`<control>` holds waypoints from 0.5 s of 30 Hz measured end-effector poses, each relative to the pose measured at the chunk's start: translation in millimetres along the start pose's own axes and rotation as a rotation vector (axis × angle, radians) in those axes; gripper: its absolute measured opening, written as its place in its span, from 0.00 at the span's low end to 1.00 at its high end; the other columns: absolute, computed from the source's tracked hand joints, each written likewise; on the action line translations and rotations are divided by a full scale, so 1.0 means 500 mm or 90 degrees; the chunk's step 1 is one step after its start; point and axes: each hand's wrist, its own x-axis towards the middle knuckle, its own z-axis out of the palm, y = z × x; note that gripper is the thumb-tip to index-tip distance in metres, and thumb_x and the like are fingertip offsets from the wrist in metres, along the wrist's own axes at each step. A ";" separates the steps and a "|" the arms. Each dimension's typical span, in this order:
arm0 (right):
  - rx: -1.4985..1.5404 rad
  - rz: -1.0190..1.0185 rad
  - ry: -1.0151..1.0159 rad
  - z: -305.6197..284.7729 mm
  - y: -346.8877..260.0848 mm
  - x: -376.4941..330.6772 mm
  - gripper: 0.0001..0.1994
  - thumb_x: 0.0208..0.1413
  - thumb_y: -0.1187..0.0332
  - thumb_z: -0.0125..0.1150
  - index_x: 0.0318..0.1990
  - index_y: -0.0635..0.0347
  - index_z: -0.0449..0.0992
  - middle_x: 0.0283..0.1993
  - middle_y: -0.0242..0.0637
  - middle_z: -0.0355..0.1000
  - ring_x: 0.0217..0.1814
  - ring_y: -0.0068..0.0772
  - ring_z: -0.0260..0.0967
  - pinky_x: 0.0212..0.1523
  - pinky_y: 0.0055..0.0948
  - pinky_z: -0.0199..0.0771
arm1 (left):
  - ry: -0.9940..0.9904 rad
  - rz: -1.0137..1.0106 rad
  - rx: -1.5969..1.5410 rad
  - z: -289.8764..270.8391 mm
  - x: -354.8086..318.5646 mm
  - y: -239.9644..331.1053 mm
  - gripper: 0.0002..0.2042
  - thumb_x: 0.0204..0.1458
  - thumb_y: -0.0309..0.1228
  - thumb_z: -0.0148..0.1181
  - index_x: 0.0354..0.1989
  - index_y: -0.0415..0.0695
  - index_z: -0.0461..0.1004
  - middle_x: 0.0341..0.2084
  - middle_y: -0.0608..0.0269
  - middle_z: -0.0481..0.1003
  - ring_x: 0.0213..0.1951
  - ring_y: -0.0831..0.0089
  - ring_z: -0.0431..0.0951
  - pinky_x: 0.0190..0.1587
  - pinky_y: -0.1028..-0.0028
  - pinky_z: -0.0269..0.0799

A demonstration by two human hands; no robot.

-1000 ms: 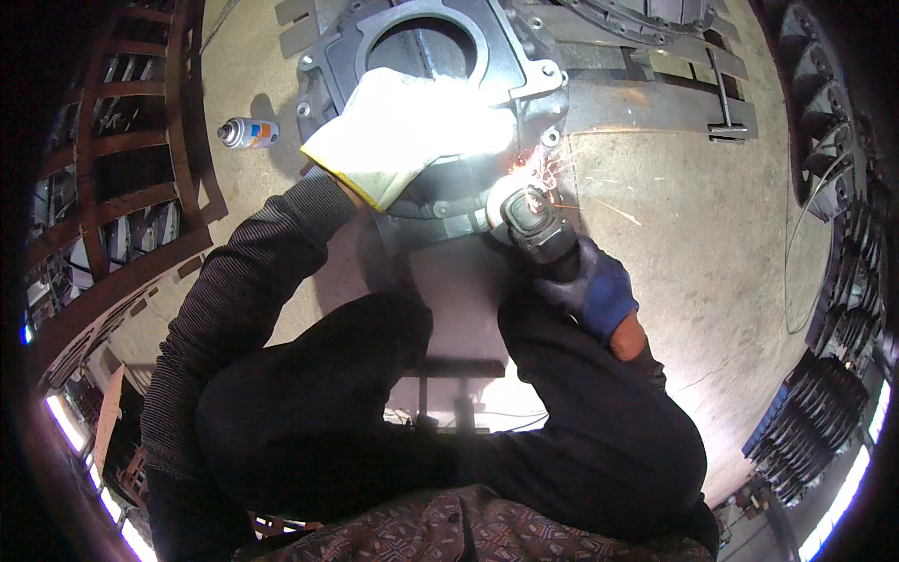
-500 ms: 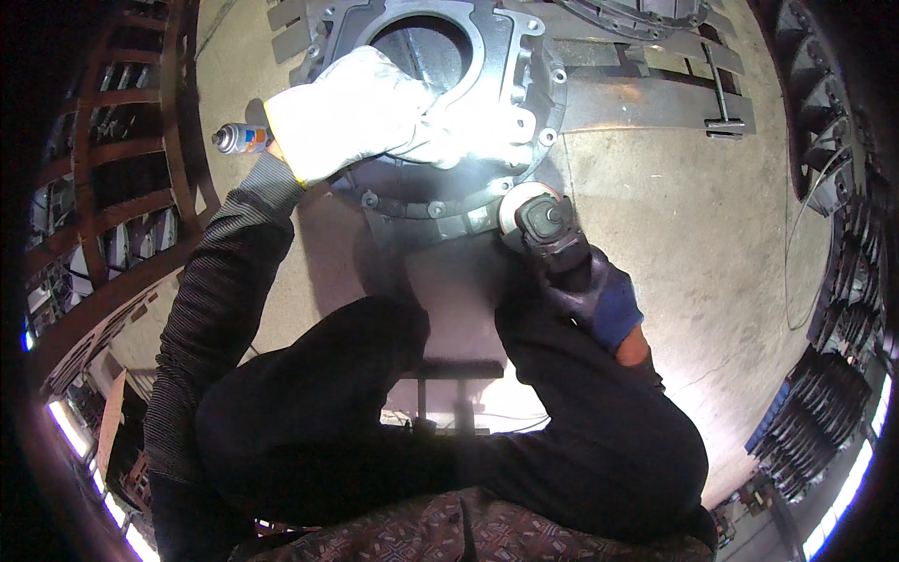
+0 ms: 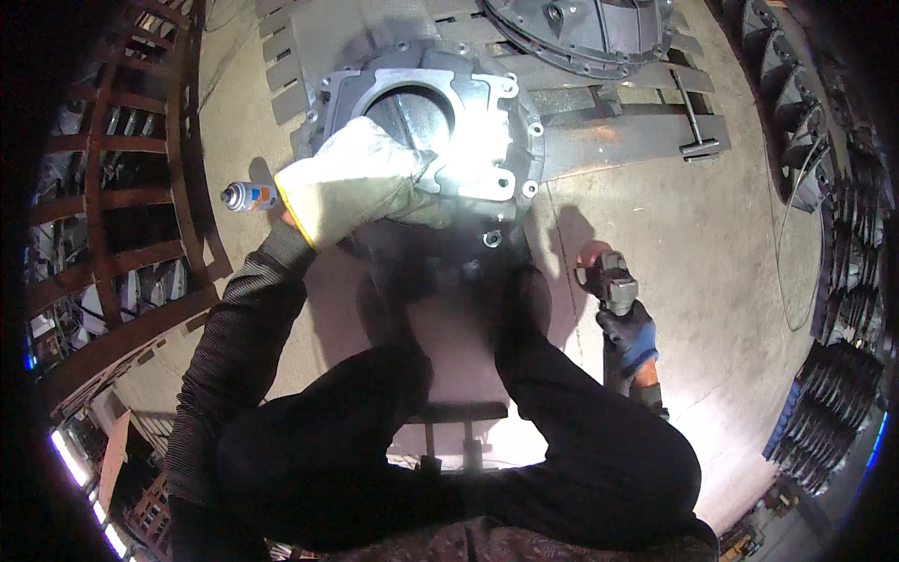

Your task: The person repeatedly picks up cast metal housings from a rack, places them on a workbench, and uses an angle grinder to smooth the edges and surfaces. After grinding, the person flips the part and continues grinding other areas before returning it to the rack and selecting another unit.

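Metal housing (image 3: pixel 479 150), big round opening, low in front of the person, past the knees, upper centre of view; exact support underneath hidden. Angle grinder (image 3: pixel 614 284) well apart from it, to the right, over the floor (image 3: pixel 698 272); no sparks visible, can't tell if the disc (image 3: pixel 591 255) spins.

Risks, my read: left hand (image 3: pixel 361 183) is on the work, so a disc brought in close could snag the loose glove. Likely cause: glare washing out the flange edge, making contact hard to judge. One-handed grinder hold, so a kick could twist it toward the right leg (image 3: pixel 599 436), which sits near. Housing might shift if the left hand bears unevenly. Spray can (image 3: pixel 249 197) lies left, near the left wrist; stray sparks would be bad if it's flammable, contents unknown.

Pose: left forearm runs up and inward from lower left in a dark striped sleeve, palm down across the near-left part of the flange; fingers lost in glare, can't tell whether they grip the rim or just press. Right hand (image 3: pixel 631 335), blue-and-dark glove, wrapped round the grinder body, arm reaching forward outside the right knee, tool head pointing away from the person.
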 end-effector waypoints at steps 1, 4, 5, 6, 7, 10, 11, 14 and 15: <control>-0.085 0.022 0.011 -0.009 0.043 -0.009 0.33 0.61 0.32 0.65 0.55 0.53 0.84 0.47 0.61 0.82 0.56 0.56 0.82 0.54 0.54 0.80 | -0.003 -0.003 -0.007 -0.004 0.001 -0.001 0.24 0.57 0.43 0.74 0.59 0.46 0.82 0.48 0.53 0.85 0.52 0.52 0.83 0.59 0.59 0.77; -0.158 0.173 0.046 -0.027 0.167 -0.016 0.29 0.64 0.40 0.64 0.55 0.60 0.81 0.47 0.53 0.82 0.49 0.57 0.80 0.49 0.47 0.80 | -0.001 -0.025 -0.043 -0.024 0.003 0.006 0.24 0.56 0.43 0.74 0.59 0.46 0.82 0.48 0.53 0.85 0.52 0.52 0.83 0.59 0.59 0.77; -0.171 0.239 0.070 -0.033 0.204 -0.010 0.32 0.60 0.39 0.67 0.58 0.59 0.79 0.50 0.53 0.83 0.53 0.58 0.80 0.52 0.49 0.80 | 0.010 -0.041 -0.063 -0.034 0.002 0.011 0.24 0.56 0.43 0.74 0.59 0.46 0.82 0.48 0.53 0.85 0.52 0.52 0.83 0.59 0.59 0.77; -0.183 0.303 0.093 -0.039 0.238 -0.001 0.36 0.56 0.39 0.70 0.62 0.58 0.78 0.52 0.52 0.83 0.56 0.59 0.80 0.55 0.50 0.80 | 0.034 -0.061 -0.094 -0.046 -0.002 0.016 0.24 0.56 0.43 0.74 0.59 0.46 0.82 0.48 0.53 0.85 0.52 0.52 0.83 0.59 0.58 0.77; -0.194 0.371 0.114 -0.039 0.267 0.000 0.40 0.52 0.38 0.72 0.65 0.56 0.76 0.55 0.52 0.83 0.60 0.61 0.80 0.57 0.51 0.80 | 0.103 -0.081 -0.122 -0.058 -0.008 0.022 0.24 0.56 0.43 0.74 0.59 0.45 0.82 0.48 0.53 0.85 0.52 0.52 0.83 0.59 0.58 0.77; -0.355 0.402 0.291 -0.029 0.317 -0.026 0.34 0.53 0.45 0.73 0.61 0.57 0.75 0.50 0.55 0.83 0.53 0.67 0.81 0.51 0.61 0.80 | 0.313 -0.183 -0.234 -0.076 -0.050 0.022 0.23 0.55 0.39 0.77 0.57 0.43 0.83 0.48 0.52 0.85 0.49 0.55 0.86 0.56 0.60 0.79; -0.431 0.385 0.335 -0.021 0.324 -0.032 0.32 0.52 0.48 0.74 0.60 0.56 0.75 0.47 0.54 0.83 0.50 0.66 0.81 0.48 0.61 0.80 | 0.334 -0.257 -0.298 -0.073 -0.076 0.013 0.21 0.56 0.37 0.77 0.56 0.43 0.84 0.48 0.53 0.86 0.48 0.57 0.86 0.55 0.61 0.80; -0.539 0.293 0.327 0.005 0.315 -0.053 0.31 0.54 0.55 0.72 0.63 0.56 0.72 0.39 0.52 0.80 0.43 0.62 0.81 0.44 0.60 0.81 | 0.391 -0.426 -0.346 -0.021 -0.182 -0.047 0.18 0.63 0.26 0.67 0.60 0.33 0.79 0.62 0.53 0.80 0.60 0.65 0.81 0.65 0.69 0.75; -0.575 0.279 0.338 0.013 0.305 -0.057 0.30 0.55 0.55 0.71 0.63 0.57 0.72 0.40 0.52 0.80 0.44 0.61 0.81 0.44 0.60 0.81 | 0.398 -0.377 -0.150 0.013 -0.217 -0.080 0.15 0.65 0.27 0.65 0.58 0.36 0.79 0.58 0.56 0.80 0.56 0.66 0.81 0.60 0.70 0.76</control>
